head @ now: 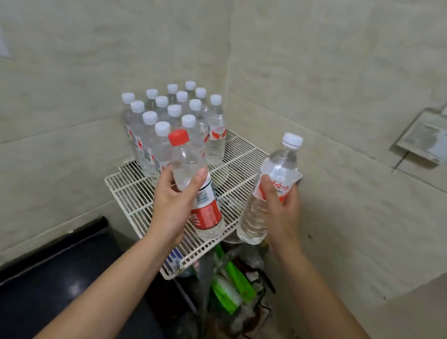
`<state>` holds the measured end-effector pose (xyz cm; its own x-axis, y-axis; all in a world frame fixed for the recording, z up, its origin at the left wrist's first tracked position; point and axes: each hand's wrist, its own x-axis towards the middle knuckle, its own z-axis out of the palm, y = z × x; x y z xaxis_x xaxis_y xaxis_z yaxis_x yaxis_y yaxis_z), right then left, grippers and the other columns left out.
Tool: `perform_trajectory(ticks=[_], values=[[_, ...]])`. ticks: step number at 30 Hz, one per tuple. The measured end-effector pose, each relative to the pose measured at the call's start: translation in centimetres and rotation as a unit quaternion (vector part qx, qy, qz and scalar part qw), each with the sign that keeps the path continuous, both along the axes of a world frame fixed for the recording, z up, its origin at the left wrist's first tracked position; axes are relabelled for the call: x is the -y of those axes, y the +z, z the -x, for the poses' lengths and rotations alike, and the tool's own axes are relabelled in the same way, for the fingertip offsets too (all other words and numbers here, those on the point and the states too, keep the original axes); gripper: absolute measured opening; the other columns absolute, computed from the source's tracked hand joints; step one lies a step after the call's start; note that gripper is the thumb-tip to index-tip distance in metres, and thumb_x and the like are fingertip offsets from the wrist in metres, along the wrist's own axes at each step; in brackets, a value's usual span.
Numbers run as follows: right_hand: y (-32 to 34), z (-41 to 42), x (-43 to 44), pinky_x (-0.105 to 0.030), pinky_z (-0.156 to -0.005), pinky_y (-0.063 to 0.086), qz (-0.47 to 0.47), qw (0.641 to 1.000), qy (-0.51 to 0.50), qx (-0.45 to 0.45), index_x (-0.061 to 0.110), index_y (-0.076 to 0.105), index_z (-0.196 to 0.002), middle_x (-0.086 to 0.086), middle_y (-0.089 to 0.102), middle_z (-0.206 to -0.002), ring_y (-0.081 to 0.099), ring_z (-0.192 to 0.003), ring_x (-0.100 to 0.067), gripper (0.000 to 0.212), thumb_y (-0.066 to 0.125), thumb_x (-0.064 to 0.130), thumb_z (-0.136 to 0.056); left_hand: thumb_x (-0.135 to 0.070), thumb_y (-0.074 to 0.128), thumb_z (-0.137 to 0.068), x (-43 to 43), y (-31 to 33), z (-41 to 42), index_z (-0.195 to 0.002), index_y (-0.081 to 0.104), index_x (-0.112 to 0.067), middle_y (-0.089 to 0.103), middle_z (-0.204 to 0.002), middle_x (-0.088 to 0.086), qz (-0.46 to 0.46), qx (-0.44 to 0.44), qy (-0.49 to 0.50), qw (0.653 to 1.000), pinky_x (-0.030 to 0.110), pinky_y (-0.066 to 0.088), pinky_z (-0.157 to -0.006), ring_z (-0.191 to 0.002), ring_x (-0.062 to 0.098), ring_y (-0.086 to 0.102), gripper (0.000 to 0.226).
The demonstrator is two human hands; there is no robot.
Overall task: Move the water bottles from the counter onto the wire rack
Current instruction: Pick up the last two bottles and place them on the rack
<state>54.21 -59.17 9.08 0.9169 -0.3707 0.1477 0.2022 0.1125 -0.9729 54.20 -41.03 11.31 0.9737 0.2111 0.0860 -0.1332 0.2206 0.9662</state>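
Note:
My left hand (174, 200) grips a clear water bottle with a red cap and red label (191, 167), tilted above the front of the white wire rack (134, 200). My right hand (280, 209) grips a white-capped bottle with a red and white label (277, 167), held upright just past the rack's right edge. Several white-capped water bottles (167, 121) stand packed together on the rack's back left part, in the corner of the tiled walls.
A dark counter (39, 289) runs along the lower left, beside the rack. Under the rack lie green packages (231, 282) and other clutter. A grey box (433, 137) hangs on the right wall. The rack's right and front wires are bare.

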Motion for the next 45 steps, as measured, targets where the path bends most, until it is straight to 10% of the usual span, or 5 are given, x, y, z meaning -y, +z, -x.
perform_trajectory(ticks=[9, 16, 24, 37, 45], values=[[-2.5, -14.2, 4.7, -0.019, -0.082, 0.052, 0.049, 0.971, 0.228, 0.041, 0.016, 0.054, -0.129, -0.001, 0.069, -0.115, 0.069, -0.100, -0.009, 0.062, 0.075, 0.046, -0.079, -0.047, 0.094, -0.051, 6.2, -2.1, -6.6, -0.110, 0.053, -0.030, 0.068, -0.115, 0.000, -0.171, -0.059, 0.228, 0.957, 0.047, 0.056, -0.096, -0.106, 0.017, 0.069, 0.074], [-4.1, -19.2, 7.0, -0.022, -0.080, 0.055, 0.154, 0.914, 0.365, 0.080, 0.021, 0.053, -0.128, 0.003, 0.068, -0.110, 0.069, -0.097, -0.008, 0.063, 0.073, 0.051, -0.077, -0.045, 0.092, -0.061, 9.6, -1.5, -8.2, -0.123, 0.039, -0.026, 0.056, -0.115, -0.013, -0.252, -0.087, 0.256, 0.929, 0.030, 0.053, -0.094, -0.105, -0.002, 0.060, 0.084], [-0.9, -19.9, 8.8, -0.014, -0.093, 0.048, 0.189, 0.892, 0.389, 0.132, 0.031, 0.040, -0.145, 0.017, 0.055, -0.132, 0.056, -0.118, 0.005, 0.078, 0.071, 0.058, -0.079, -0.048, 0.060, -0.095, 8.6, 3.2, -7.3, -0.126, 0.053, -0.054, 0.064, -0.114, -0.023, -0.383, -0.014, 0.185, 0.905, 0.033, 0.055, -0.094, -0.104, 0.001, 0.063, 0.033], [7.7, -25.2, 8.1, -0.031, -0.076, 0.037, 0.499, 0.767, 0.357, 0.187, 0.020, 0.066, -0.113, 0.005, 0.054, -0.090, 0.054, -0.090, -0.017, 0.032, 0.049, 0.045, -0.102, -0.033, 0.080, -0.083, 7.3, 7.3, -11.5, -0.115, 0.071, -0.017, 0.069, -0.095, -0.006, -0.441, -0.027, 0.239, 0.865, 0.010, 0.051, -0.058, -0.079, 0.001, 0.063, 0.037], [10.0, -28.9, 4.5, -0.030, -0.083, 0.035, 0.529, 0.745, 0.364, 0.180, 0.011, 0.062, -0.126, -0.012, 0.065, -0.119, 0.058, -0.113, -0.029, 0.033, 0.051, 0.033, -0.104, -0.040, 0.082, -0.080, 5.9, 10.4, -16.0, -0.113, 0.072, -0.014, 0.074, -0.100, 0.001, -0.576, -0.042, 0.175, 0.797, 0.032, 0.056, -0.087, -0.093, 0.015, 0.068, 0.043]])
